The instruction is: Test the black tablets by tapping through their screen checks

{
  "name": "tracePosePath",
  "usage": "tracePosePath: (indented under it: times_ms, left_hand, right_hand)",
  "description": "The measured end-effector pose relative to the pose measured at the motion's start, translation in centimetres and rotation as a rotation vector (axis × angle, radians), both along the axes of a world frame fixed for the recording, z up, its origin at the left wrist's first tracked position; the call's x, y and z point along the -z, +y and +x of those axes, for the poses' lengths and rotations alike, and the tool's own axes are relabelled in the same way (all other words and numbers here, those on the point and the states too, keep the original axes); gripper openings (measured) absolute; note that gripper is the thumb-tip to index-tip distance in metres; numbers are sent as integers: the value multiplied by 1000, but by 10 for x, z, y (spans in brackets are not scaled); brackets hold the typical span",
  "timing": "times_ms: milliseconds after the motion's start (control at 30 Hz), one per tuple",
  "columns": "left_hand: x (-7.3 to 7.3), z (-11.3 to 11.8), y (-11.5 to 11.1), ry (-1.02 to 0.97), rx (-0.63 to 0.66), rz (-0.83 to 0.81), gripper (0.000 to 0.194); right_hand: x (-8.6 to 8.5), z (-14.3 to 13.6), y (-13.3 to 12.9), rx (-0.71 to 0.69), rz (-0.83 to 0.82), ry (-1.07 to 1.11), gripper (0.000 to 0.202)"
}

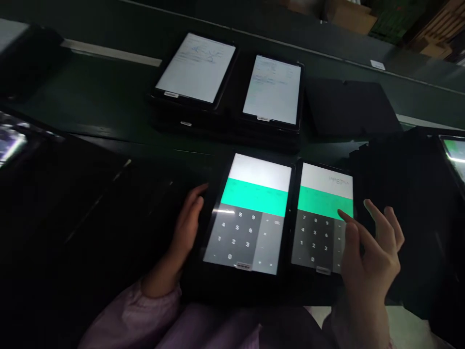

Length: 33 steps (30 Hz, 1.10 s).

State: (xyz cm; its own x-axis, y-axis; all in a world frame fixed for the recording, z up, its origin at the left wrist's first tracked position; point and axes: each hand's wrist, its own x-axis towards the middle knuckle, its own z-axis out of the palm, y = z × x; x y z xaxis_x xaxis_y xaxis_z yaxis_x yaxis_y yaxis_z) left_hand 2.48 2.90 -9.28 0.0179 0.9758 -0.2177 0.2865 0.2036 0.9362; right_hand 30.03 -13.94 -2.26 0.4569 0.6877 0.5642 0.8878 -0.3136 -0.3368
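Two lit tablets lie side by side in front of me, both with a calculator keypad under a green band. Beside the dark left border of the left tablet (250, 198) rests my left hand (188, 225), its visible fingers stretched forward; whether it touches the edge is hard to see. My right hand (376, 252) is over the right edge of the right tablet (316, 228). Its index finger points at the green band, and the other fingers are raised and apart. Faint characters show in that tablet's white field. Both screens carry a small barcode label at the bottom.
Farther back, two tablets with white screens, one left (198, 68) and one right (272, 89), lie on dark stacks. A flat black panel (352, 106) is right of them. Another lit screen (456, 155) is at the right edge. Cardboard boxes (350, 17) stand in the background.
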Motion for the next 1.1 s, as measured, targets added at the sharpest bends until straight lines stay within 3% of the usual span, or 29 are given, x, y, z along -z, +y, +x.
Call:
tracePosePath:
  times_ms: [133, 233, 400, 500, 667, 867, 1100]
  left_hand:
    - [1, 2, -13, -36, 83, 34, 54]
    - [-3, 2, -12, -50, 94, -14, 54]
    - [-7, -2, -10, -99, 113, -30, 60]
    - [-6, -4, -15, -90, 164, -27, 64]
    - [-7, -3, -19, -104, 185, -42, 70]
    - [-20, 4, -16, -138, 164, 0, 63]
    - [-29, 12, -17, -181, 273, -20, 72]
  right_hand:
    - [-1, -39, 18, -241, -57, 12, 24]
    - [7, -59, 34, -321, -114, 21, 26]
    - [12, -71, 46, -296, -149, 34, 28]
    - [10, -70, 44, -319, -175, 39, 28]
    - [10, -63, 38, -233, -133, 35, 29]
    - [10, -66, 39, -347, -159, 34, 28]
    - [9, -61, 33, -278, -116, 30, 26]
